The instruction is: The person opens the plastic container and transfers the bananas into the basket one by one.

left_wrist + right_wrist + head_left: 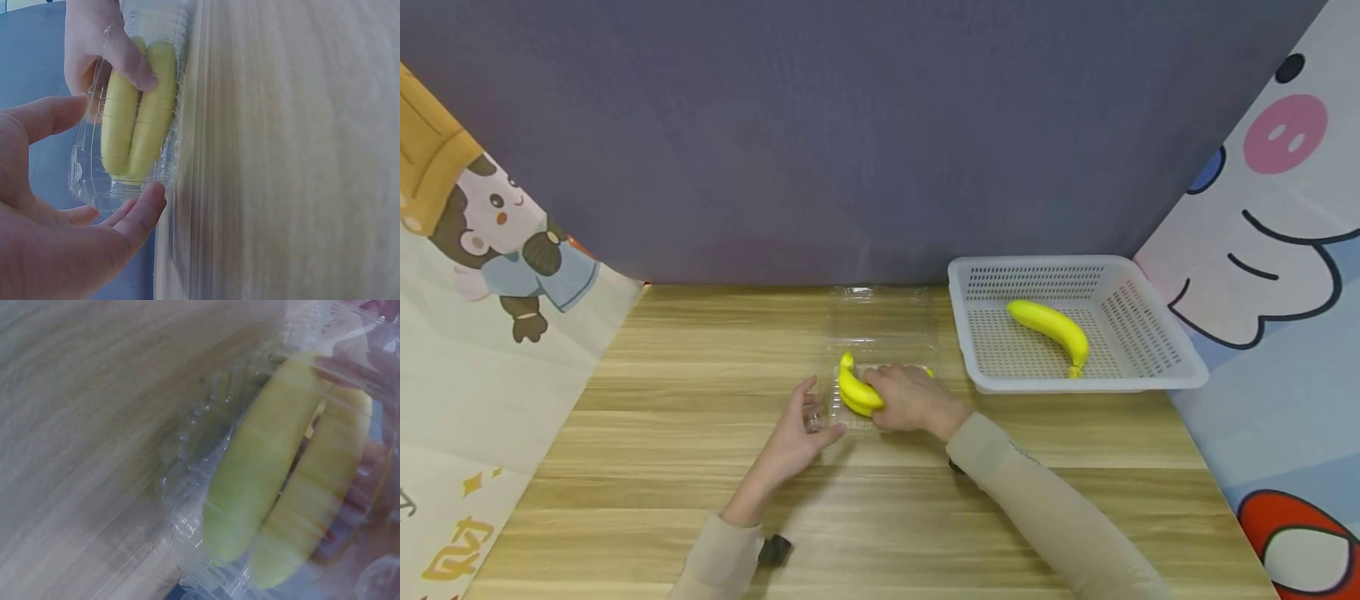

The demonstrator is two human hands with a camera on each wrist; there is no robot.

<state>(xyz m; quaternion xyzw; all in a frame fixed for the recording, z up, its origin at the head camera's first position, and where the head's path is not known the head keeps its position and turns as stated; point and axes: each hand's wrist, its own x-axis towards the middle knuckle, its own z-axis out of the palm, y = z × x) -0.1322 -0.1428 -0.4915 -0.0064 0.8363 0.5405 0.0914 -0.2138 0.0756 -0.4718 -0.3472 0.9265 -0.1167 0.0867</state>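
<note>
A clear plastic clamshell box (883, 318) lies on the table, its lid folded back toward the wall. Two yellow bananas (854, 392) lie side by side inside it, as the left wrist view also shows. My right hand (917, 402) reaches over the box and grips a banana (153, 103), its thumb along the top and the other fingers partly hidden. At the box's left end is my left hand (796, 433), thumb and fingers spread around the corner. Its fingertips (153, 190) are at the box's edge; firm contact is hard to judge.
A white perforated plastic basket (1090, 385) stands at the back right, holding one banana (1051, 327). The wooden table (662, 417) meets a dark grey wall (820, 150) behind. Cartoon-printed panels flank both sides.
</note>
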